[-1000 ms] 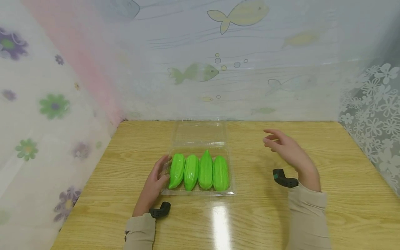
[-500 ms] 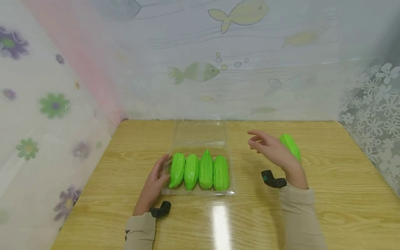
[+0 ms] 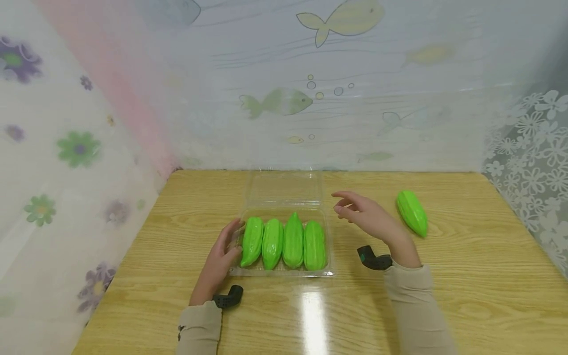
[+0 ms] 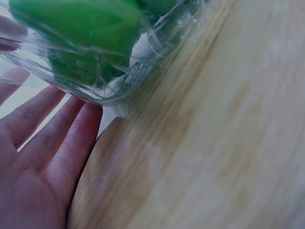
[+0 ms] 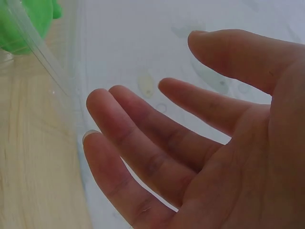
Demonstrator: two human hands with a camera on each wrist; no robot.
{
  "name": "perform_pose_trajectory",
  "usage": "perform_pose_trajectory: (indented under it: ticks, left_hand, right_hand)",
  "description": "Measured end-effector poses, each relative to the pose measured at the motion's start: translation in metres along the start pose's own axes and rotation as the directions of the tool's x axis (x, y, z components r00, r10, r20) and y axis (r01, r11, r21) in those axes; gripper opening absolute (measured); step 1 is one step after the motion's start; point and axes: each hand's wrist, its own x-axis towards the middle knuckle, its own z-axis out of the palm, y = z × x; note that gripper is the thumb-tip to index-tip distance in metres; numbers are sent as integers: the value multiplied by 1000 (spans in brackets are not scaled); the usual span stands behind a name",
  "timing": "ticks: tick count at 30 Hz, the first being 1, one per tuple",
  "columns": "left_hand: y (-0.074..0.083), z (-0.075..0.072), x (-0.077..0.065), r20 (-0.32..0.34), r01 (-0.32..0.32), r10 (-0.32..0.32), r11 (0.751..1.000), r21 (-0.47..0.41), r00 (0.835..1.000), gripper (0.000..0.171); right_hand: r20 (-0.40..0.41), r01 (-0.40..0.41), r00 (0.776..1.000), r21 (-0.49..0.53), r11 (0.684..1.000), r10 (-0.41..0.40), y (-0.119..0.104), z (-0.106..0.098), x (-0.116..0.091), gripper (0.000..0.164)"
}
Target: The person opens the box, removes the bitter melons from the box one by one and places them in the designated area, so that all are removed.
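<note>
A clear plastic clamshell box (image 3: 330, 272) lies opened on the table, its lid (image 3: 284, 190) folded back toward the wall. Several glossy, ridged, bright green gourds stand side by side in it, the rightmost gourd (image 3: 314, 245) among them. My left hand (image 3: 222, 254) rests against the box's left side; in the left wrist view its fingers (image 4: 76, 143) stretch out and touch the plastic wall. To the right of the box, my right hand (image 3: 368, 214) hovers with loosely bent fingers and holds nothing. Another green gourd (image 3: 412, 213) lies behind that arm on the table.
The wood-grain table (image 3: 479, 296) meets a pale fish-print curtain (image 3: 275, 133) at its back edge. A flower-print sheet (image 3: 75, 197) hangs on the left, and a white floral sheet (image 3: 528, 162) on the right.
My right hand has moved left toward the box, uncovering the lone gourd on the right side of the table. The left hand and the box have stayed in place.
</note>
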Motion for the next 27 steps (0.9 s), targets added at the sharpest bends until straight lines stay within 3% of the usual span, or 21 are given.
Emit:
perform_pose_trajectory:
  ticks: [27]
  left_hand:
    - [2, -1, -1, 27, -9, 8, 1000, 10, 1000, 63]
  right_hand:
    - [69, -8, 998, -45, 999, 11, -1, 13, 4, 45]
